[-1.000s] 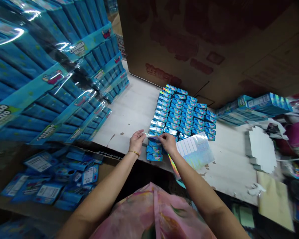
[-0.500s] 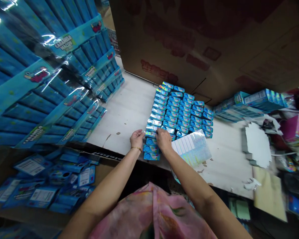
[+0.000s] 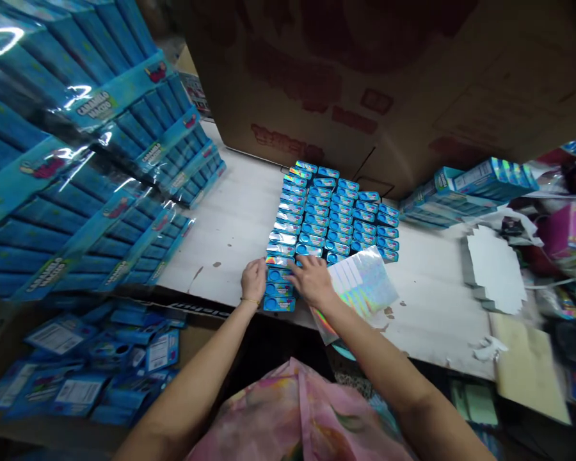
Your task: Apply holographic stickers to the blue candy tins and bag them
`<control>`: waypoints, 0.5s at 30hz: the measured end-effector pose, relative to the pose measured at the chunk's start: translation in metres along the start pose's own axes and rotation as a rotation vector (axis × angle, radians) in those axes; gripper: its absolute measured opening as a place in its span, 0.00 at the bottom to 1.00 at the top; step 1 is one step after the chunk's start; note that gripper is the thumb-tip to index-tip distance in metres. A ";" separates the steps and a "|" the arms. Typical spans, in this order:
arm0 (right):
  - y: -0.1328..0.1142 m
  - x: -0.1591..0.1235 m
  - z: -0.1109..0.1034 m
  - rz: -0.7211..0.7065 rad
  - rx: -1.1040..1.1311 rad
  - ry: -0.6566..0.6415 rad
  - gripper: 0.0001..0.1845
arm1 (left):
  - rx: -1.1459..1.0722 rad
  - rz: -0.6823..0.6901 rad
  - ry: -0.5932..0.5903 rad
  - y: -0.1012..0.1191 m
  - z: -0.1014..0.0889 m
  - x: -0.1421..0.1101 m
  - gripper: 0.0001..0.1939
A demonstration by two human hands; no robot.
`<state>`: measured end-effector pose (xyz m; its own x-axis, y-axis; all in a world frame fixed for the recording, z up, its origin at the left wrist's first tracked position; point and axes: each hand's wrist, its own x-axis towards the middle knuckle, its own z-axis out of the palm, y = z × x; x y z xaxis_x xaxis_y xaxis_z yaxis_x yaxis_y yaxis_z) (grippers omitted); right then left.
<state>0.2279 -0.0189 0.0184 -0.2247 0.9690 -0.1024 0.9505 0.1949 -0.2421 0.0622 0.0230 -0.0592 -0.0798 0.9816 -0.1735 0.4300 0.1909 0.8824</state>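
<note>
Small blue boxes [image 3: 315,221] lie in several columns on the white table, many with a shiny rainbow sticker on top. My left hand [image 3: 254,280] is closed at the left end of the nearest column; whether its curled fingers hold anything is hidden. Over that column, my right hand [image 3: 313,279] lies palm down with its fingers stretched out, fingertips touching a box with a shiny sticker [image 3: 277,261]. A plainer blue box [image 3: 279,303] sits at the near end. Under my right wrist is a shiny sticker sheet [image 3: 377,282], partly covered by the forearm.
Tall stacks of wrapped blue display packs [image 3: 86,186] stand at left. Below them, an open carton holds blue packets [image 3: 79,390]. A large brown carton [image 3: 345,83] rises behind the boxes. At right are more blue boxes [image 3: 470,189] and a stack of white cut card [image 3: 494,272].
The view has shifted slightly. My right hand has gone from a bent-finger touch to lying flatter across the boxes. My left fingers have curled in more at the column's edge.
</note>
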 end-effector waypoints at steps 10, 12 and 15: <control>0.029 0.003 -0.005 0.161 0.149 0.176 0.16 | 0.202 -0.003 0.102 0.011 0.002 -0.001 0.16; 0.063 -0.017 -0.025 0.264 0.284 0.349 0.18 | 0.244 0.133 0.071 0.035 0.013 -0.012 0.18; 0.113 -0.046 -0.048 0.362 0.386 0.544 0.19 | 0.250 0.388 -0.179 0.077 0.047 -0.026 0.17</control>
<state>0.3564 -0.0341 0.0423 0.3198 0.9199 0.2268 0.7797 -0.1195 -0.6147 0.1395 0.0116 -0.0076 0.2752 0.9598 0.0550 0.6015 -0.2165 0.7690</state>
